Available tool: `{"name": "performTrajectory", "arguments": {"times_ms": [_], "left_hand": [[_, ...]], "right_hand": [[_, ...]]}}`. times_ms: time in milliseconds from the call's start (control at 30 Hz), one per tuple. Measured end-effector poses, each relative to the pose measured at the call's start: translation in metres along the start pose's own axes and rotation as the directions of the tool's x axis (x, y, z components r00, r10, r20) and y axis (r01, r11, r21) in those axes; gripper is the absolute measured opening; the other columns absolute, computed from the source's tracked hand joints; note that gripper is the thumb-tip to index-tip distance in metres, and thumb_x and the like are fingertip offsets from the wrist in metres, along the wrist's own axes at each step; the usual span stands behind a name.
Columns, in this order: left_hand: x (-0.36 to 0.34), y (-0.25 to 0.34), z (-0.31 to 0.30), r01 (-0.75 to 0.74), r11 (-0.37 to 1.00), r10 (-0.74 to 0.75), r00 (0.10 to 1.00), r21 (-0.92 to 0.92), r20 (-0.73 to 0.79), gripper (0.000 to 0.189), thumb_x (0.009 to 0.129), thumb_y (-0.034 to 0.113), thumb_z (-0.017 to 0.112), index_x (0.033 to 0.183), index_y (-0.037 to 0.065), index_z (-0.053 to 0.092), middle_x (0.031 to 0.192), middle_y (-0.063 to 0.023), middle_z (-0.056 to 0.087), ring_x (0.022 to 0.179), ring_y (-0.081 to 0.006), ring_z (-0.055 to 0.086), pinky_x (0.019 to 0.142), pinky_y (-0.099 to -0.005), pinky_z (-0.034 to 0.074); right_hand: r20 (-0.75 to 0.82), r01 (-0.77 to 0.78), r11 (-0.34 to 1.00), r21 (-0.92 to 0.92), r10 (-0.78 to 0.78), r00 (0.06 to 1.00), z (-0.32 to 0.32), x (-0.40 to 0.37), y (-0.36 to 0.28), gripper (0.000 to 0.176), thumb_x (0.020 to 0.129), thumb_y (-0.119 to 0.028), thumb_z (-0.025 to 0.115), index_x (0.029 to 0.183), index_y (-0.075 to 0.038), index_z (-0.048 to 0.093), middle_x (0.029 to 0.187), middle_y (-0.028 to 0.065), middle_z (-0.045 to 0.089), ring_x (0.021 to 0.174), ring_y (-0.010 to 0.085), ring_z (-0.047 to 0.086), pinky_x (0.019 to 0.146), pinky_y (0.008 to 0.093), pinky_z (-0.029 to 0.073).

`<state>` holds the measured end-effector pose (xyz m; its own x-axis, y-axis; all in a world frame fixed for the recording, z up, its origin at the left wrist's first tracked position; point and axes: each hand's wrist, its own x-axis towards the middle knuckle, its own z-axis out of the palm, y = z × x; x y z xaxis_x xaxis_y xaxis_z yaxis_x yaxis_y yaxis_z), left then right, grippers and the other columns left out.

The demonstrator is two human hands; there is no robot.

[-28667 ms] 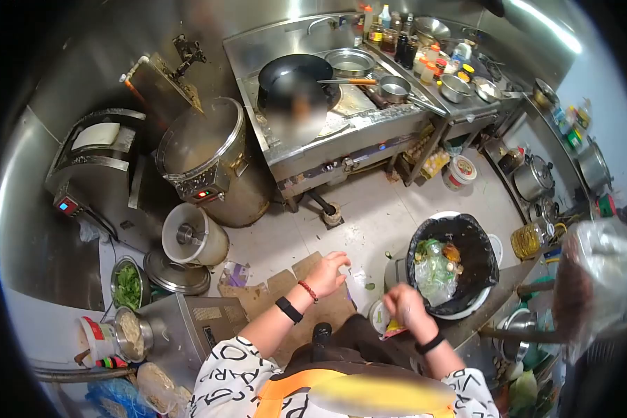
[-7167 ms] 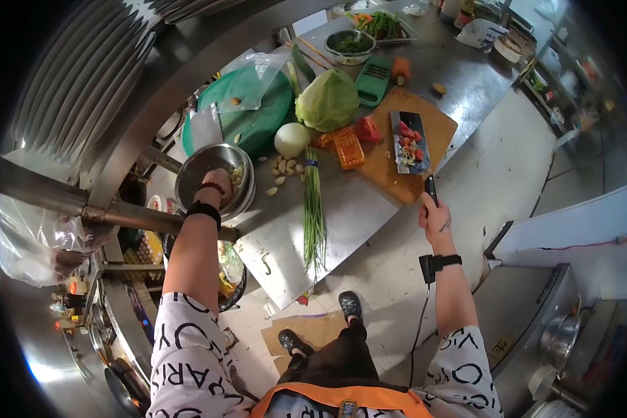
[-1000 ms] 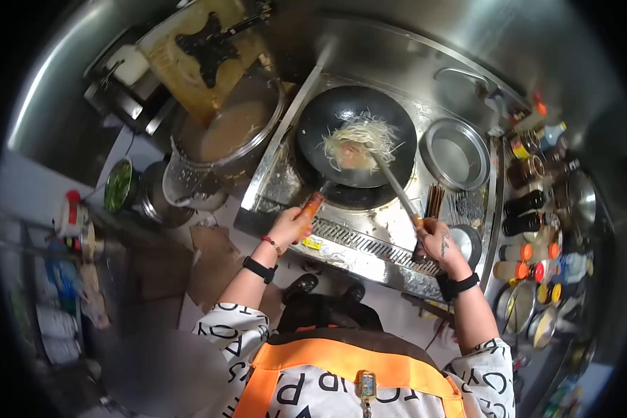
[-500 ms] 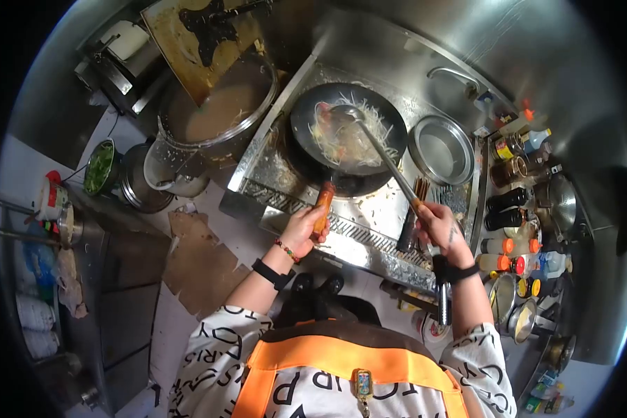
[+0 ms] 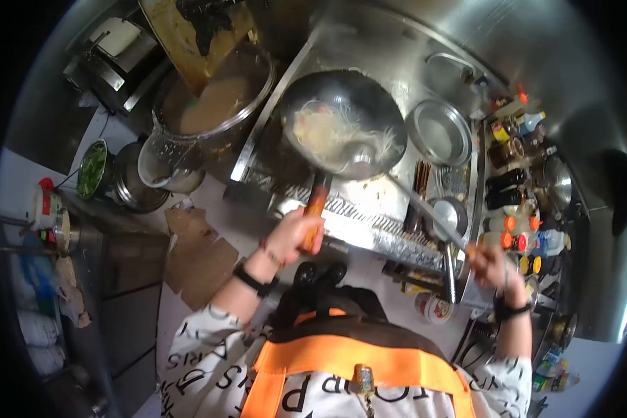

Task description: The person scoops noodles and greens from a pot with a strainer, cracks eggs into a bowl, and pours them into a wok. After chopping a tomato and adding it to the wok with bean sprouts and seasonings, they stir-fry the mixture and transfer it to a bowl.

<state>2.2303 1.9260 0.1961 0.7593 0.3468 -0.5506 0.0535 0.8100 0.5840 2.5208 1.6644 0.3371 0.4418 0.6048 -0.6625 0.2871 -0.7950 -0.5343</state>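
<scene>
A black wok (image 5: 348, 87) hangs tilted over the stove, with pale shredded food (image 5: 324, 132) and some reddish bits in its lower part. My left hand (image 5: 294, 235) is closed around the wok's wooden handle (image 5: 315, 207). In my right hand (image 5: 491, 266) is the end of a long metal ladle (image 5: 425, 207), whose round bowl (image 5: 361, 159) rests among the food at the wok's near right side. Slight motion blur covers both hands.
Right of the wok stands a round metal pan (image 5: 439, 132). A large pot of brownish liquid (image 5: 216, 104) is at the left, near a bowl of greens (image 5: 93, 171). Sauce bottles (image 5: 506, 180) line the right side. Cardboard (image 5: 198, 254) lies on the floor.
The wok has been tipped and pulled nearer, and its food has shifted. My right hand has moved right and toward my body, drawing the ladle bowl to the wok's near side.
</scene>
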Motion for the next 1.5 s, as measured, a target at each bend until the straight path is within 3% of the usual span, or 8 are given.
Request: {"name": "performTrajectory", "arguments": {"times_ms": [233,500,700,967,1133,1367,1433,1500], "left_hand": [[0.024,-0.026,-0.024,-0.067,0.998,0.065,0.994,0.020,0.089,0.013,0.086,0.017,0.056,0.084,0.006,0.049,0.062,-0.0013,0.049,0.046,-0.0099,0.046,0.038,-0.0251,0.037],[0.069,0.011,0.024,0.015,0.993,-0.007,0.998,-0.120,0.068,0.013,0.083,0.011,0.056,0.075,0.004,0.048,0.061,-0.0036,0.047,0.049,-0.0113,0.047,0.043,-0.0261,0.040],[0.062,0.002,0.007,-0.088,0.994,0.086,0.996,0.065,0.025,0.011,0.083,0.009,0.056,0.082,0.004,0.046,0.064,-0.0037,0.048,0.049,-0.0112,0.047,0.042,-0.0249,0.040],[0.054,0.019,-0.004,-0.070,0.990,0.059,0.995,0.124,0.086,0.015,0.084,0.015,0.057,0.077,0.005,0.048,0.062,-0.0026,0.049,0.048,-0.0114,0.048,0.043,-0.0238,0.041],[-0.009,-0.022,-0.015,-0.016,0.981,0.014,1.000,0.195,0.014,0.012,0.086,0.016,0.054,0.088,0.006,0.048,0.063,-0.0026,0.049,0.045,-0.0114,0.046,0.039,-0.0249,0.038],[0.034,0.035,0.019,-0.035,0.997,0.034,0.999,0.064,0.025,0.017,0.087,0.018,0.055,0.084,0.002,0.050,0.069,-0.0053,0.052,0.049,-0.0117,0.047,0.043,-0.0251,0.040],[0.052,0.032,0.015,-0.102,0.777,0.187,0.980,0.621,-0.072,0.023,0.087,0.021,0.054,0.090,-0.001,0.051,0.084,-0.0122,0.057,0.074,-0.0211,0.058,0.061,-0.0314,0.048],[0.042,0.014,0.040,-0.247,-0.381,0.724,0.520,0.891,0.453,0.032,0.087,0.023,0.055,0.101,-0.005,0.049,0.109,-0.0235,0.049,0.103,-0.0290,0.051,0.086,-0.0399,0.043]], "right_hand": [[-0.156,0.377,0.924,0.056,-0.365,0.918,0.007,0.091,-0.024,0.030,0.092,-0.027,0.047,0.087,0.000,0.057,0.057,-0.0012,0.046,0.039,0.0060,0.039,0.037,0.0230,0.030],[-0.103,0.088,0.627,0.774,-0.012,0.995,0.057,0.084,0.000,0.028,0.089,-0.030,0.052,0.106,-0.008,0.051,0.066,0.0025,0.050,0.041,0.0084,0.039,0.033,0.0200,0.028],[0.017,0.226,0.966,0.128,-0.230,0.973,0.071,0.065,-0.022,0.027,0.092,-0.027,0.047,0.090,-0.002,0.058,0.055,-0.0026,0.044,0.039,0.0077,0.040,0.036,0.0216,0.033],[-0.024,0.275,0.941,-0.198,-0.286,0.958,0.001,0.088,0.003,0.032,0.092,-0.028,0.046,0.100,0.000,0.060,0.054,-0.0016,0.046,0.039,0.0074,0.041,0.037,0.0242,0.032],[-0.241,0.371,0.896,0.244,-0.314,0.918,0.039,0.091,-0.006,0.038,0.092,-0.032,0.047,0.073,-0.001,0.057,0.052,0.0009,0.047,0.034,0.0094,0.039,0.035,0.0247,0.029],[-0.001,0.080,0.338,0.938,-0.228,0.974,0.103,0.050,0.012,0.038,0.094,-0.036,0.037,0.114,-0.005,0.046,0.061,0.0015,0.043,0.034,0.0049,0.029,0.030,0.0171,0.025],[0.076,-0.038,0.121,0.992,-0.327,0.942,0.116,0.046,0.010,0.041,0.095,-0.040,0.035,0.117,-0.006,0.043,0.061,0.0013,0.042,0.034,0.0043,0.029,0.028,0.0167,0.023],[0.081,-0.176,-0.147,0.973,-0.497,0.864,0.128,0.042,0.011,0.043,0.095,-0.042,0.032,0.120,-0.008,0.041,0.060,0.0005,0.040,0.034,0.0039,0.029,0.026,0.0165,0.023]]}}
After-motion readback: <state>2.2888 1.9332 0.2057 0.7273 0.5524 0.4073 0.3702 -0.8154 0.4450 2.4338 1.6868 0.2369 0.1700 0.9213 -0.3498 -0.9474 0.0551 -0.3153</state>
